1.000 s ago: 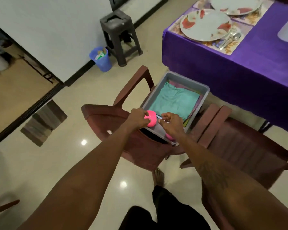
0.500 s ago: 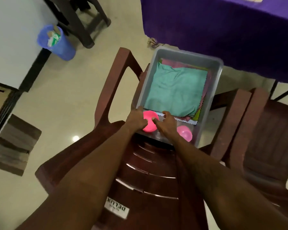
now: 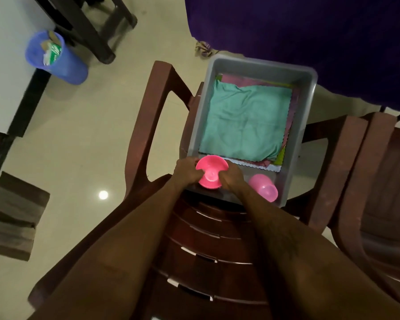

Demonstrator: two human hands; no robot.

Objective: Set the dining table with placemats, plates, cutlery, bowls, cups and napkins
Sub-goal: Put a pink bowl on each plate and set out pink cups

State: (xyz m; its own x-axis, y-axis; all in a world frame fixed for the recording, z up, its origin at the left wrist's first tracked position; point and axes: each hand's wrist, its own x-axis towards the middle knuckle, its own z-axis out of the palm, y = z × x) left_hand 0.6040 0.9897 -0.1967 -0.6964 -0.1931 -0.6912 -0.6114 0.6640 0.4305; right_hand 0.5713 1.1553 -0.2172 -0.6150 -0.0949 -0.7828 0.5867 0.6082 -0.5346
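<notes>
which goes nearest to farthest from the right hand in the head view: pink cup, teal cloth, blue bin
From the right hand, gripping a pink bowl:
1. pink cup, just right of it in the tub
2. teal cloth, ahead in the tub
3. blue bin, far left on the floor

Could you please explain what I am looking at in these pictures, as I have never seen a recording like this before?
There is no machine here. A person wears a camera on the head, so the single view looks down along both bare forearms. The left hand and right hand together grip a pink bowl at the near end of a grey tub. The tub stands on a brown plastic chair. Inside it lie folded cloths, with a green cloth on top, and a pink cup lying on its side. Beyond hangs the dining table's purple tablecloth.
</notes>
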